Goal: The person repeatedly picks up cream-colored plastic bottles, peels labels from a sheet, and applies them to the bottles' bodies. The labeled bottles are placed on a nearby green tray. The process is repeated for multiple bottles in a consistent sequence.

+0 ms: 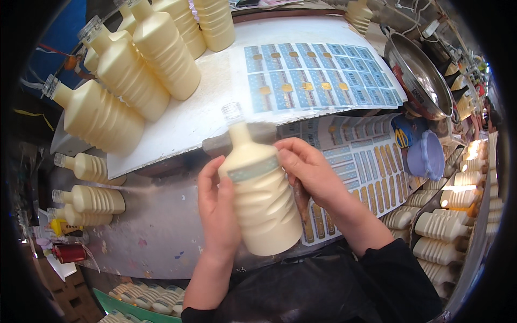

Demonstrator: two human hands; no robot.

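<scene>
A cream ridged plastic bottle (pixel 266 210) with a clear threaded neck stands nearly upright between my hands, tilted slightly to the left. Around its upper body runs a pale blue-grey label strip (pixel 253 169). My left hand (pixel 218 210) grips the bottle's left side, thumb near the strip's left end. With thumb and fingers closed, my right hand (pixel 309 169) holds the bottle's right shoulder at the strip's right end. Something brownish (pixel 301 199) shows below the right hand against the bottle; I cannot make out what it is. The far side of the bottle is hidden.
Several cream bottles (pixel 167 54) stand on the white board (pixel 221 81) at the far left. Label sheets (pixel 323 75) lie on it, with more sheets (pixel 371 177) below. At right are a metal pan (pixel 420 70), a purple basin (pixel 425 156), yellow-handled scissors (pixel 401 138) and stacked bottles (pixel 441 229).
</scene>
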